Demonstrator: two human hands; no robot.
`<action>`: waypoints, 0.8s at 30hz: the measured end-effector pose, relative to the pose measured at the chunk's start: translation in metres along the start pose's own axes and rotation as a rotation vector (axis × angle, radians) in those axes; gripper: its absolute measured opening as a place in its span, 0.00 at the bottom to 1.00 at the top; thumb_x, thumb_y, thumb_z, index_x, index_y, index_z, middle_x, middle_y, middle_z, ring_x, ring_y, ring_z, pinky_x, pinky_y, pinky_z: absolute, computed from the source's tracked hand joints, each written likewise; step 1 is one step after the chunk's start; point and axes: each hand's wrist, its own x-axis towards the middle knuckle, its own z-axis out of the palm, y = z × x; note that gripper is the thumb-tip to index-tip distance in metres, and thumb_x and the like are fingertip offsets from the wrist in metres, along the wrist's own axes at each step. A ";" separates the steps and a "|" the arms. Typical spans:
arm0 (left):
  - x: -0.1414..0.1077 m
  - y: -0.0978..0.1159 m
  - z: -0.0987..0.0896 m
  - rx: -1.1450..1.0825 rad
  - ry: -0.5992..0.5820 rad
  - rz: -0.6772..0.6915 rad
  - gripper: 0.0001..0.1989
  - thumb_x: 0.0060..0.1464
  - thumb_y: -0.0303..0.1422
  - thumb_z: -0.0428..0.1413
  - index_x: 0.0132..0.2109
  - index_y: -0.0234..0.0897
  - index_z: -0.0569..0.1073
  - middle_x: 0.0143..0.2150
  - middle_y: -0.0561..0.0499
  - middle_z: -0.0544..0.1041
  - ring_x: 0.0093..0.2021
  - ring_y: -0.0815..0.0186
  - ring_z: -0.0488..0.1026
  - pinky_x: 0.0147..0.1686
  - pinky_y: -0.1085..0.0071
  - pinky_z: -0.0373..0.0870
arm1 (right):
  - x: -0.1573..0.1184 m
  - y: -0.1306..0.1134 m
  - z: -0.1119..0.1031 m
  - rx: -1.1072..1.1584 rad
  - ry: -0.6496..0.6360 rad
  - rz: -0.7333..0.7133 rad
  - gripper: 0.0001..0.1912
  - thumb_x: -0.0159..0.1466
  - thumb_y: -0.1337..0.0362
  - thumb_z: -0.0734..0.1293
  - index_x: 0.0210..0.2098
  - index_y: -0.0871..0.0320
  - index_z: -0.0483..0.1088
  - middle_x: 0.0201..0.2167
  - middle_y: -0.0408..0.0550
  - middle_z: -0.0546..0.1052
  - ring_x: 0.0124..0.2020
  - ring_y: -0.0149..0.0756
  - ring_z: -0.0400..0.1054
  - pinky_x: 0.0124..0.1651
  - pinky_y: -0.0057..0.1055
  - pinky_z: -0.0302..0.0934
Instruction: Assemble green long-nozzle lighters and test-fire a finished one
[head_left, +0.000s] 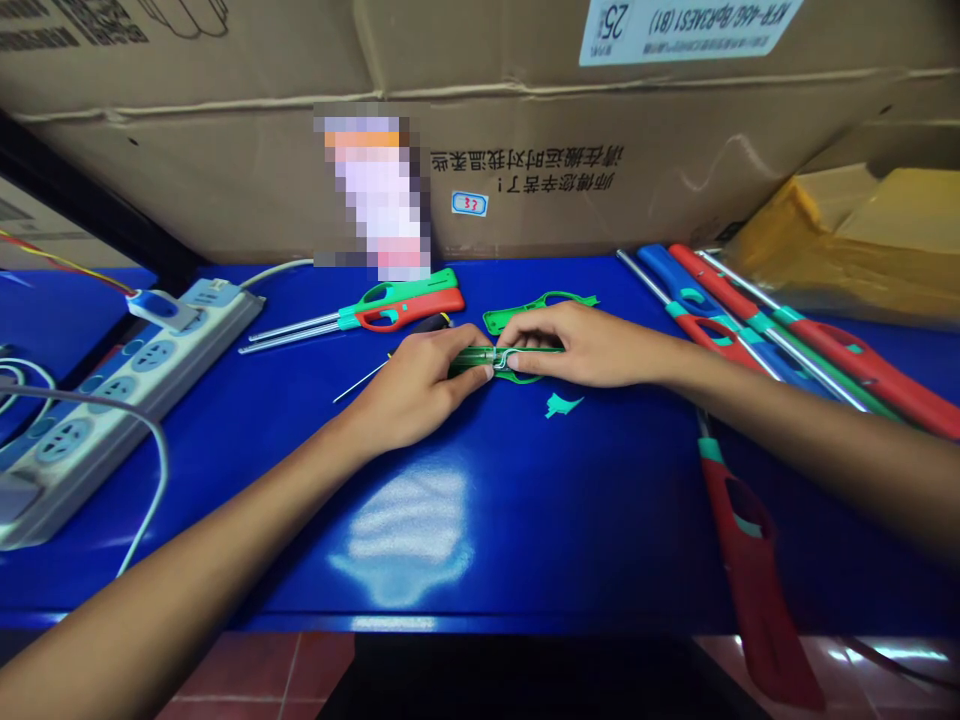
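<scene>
Between my two hands, over the middle of the blue table, is an opened green lighter body [471,358] with its inner parts showing. My left hand [424,385] is closed around its left end, thumb and fingers on either side. My right hand [577,345] pinches the parts near its middle, where a pale bent wire [504,358] shows. Just behind my right hand lies a loose green half shell [525,312]. A small teal trigger piece [561,404] rests on the table in front of it. Behind my left hand a screwdriver [364,383] is partly hidden.
Two whole lighters [405,305], green and red, lie at the back. Several more lighters [795,345] lie on the right; a red one [761,570] overhangs the front edge. A power strip [135,385] with cables stands left. A cardboard box [525,190] backs the blue table [525,540].
</scene>
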 end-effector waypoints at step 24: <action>0.001 -0.001 -0.001 0.001 0.001 0.031 0.13 0.73 0.41 0.56 0.51 0.37 0.80 0.47 0.48 0.84 0.46 0.57 0.79 0.49 0.60 0.70 | -0.006 -0.002 0.005 -0.117 0.197 -0.177 0.06 0.69 0.64 0.75 0.45 0.54 0.76 0.41 0.46 0.82 0.39 0.38 0.75 0.44 0.35 0.65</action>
